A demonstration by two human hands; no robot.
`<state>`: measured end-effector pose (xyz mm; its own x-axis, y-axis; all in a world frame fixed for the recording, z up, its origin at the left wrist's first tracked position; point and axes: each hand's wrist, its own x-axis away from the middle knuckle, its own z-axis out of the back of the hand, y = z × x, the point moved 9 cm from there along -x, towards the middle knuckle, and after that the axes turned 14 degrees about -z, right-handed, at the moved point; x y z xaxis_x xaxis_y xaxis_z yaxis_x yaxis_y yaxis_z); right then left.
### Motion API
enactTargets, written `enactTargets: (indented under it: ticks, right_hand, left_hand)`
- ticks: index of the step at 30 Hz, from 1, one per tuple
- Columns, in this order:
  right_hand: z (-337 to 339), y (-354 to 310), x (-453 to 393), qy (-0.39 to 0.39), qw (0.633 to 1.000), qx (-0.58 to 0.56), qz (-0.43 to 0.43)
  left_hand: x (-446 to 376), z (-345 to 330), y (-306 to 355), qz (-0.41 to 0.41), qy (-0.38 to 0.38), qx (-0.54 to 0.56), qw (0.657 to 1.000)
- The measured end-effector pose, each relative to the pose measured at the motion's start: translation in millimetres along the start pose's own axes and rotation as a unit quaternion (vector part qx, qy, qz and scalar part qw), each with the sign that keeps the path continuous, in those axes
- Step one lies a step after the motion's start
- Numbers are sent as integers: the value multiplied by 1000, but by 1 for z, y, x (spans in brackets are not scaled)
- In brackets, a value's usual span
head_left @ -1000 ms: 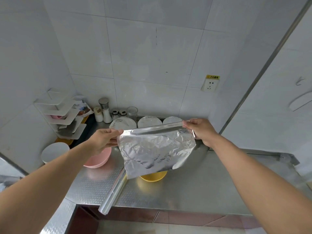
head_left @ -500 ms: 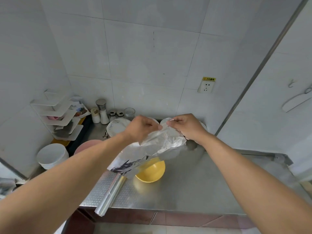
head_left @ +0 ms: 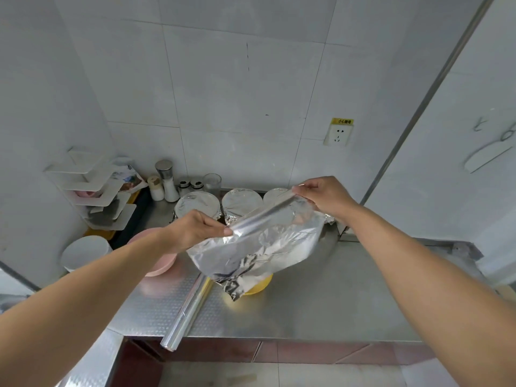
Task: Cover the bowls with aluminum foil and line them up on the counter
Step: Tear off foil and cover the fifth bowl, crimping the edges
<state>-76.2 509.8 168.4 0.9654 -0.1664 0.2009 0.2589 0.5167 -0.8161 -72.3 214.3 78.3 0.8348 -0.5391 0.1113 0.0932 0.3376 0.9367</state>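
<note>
Head view: both hands hold one crumpled sheet of aluminum foil (head_left: 259, 247) in the air above the steel table (head_left: 335, 303). Left hand (head_left: 192, 230) pinches the sheet's near-left corner, fingers curled tight round the edge. Right hand (head_left: 321, 195) pinches the far-right corner the same way, held higher and further back. Sheet stretches taut along its top edge between the two and sags below, its lower tip hanging over the yellow bowl (head_left: 258, 286), which sits uncovered near the table's middle and is mostly hidden by the foil.

Foil roll (head_left: 187, 314) lies on the table left of the yellow bowl, one end jutting past the front edge. Pink bowl (head_left: 162, 263) stands uncovered toward the left edge, partly behind the left forearm. Three foil-covered bowls (head_left: 196, 203) stand in a row along the back edge, the rightmost largely hidden by the right hand. Spice shakers (head_left: 167, 181) and a drinking glass (head_left: 212, 182) sit at the back-left corner.
</note>
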Motion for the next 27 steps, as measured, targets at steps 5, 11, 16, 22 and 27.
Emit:
enactTargets:
  ticks: [5, 11, 16, 22, 27]
  right_hand:
    - [20, 10, -11, 33, 999, 2, -4]
    - [16, -4, -7, 20, 999, 27, 22]
    - [-30, -27, 6, -72, 993, 83, 48]
    - [-56, -46, 16, -106, 991, 62, 59]
    - [-44, -27, 23, -137, 989, 58, 18]
  left_hand:
    - [20, 18, -25, 53, 2, 25, 998]
    - [34, 61, -69, 125, -79, -250, 957]
    - [-4, 25, 19, -31, 35, -80, 996]
    - [-24, -45, 57, -60, -44, 11, 997]
    - [-22, -34, 41, -53, -12, 55, 997]
